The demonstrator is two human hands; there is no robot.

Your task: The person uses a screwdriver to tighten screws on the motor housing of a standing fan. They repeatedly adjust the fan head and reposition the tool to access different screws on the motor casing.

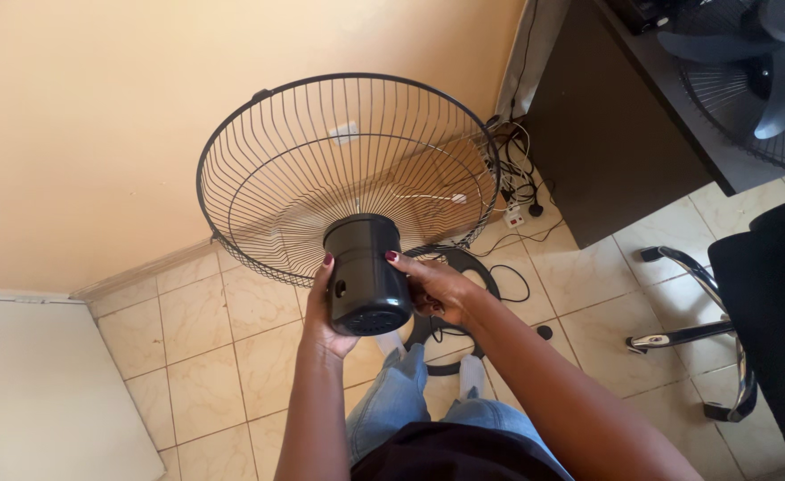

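Motor housing (366,276): black plastic, smooth, slight sheen. Fan guard (348,160): thin dark metal wire, painted. Floor (223,338): glazed beige tile, glossy, mottled. Chair base (695,303): polished chrome. Jeans (392,401): faded blue denim cloth. Wall (98,116): matt paint.

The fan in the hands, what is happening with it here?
A person holds up a black fan motor with its wire guard attached, and no blades show inside the guard. The left hand grips the motor from one side, the right hand from the other. Below, a round black base lies on the tiled floor near cables. Another fan stands on a dark desk, beside a chair.
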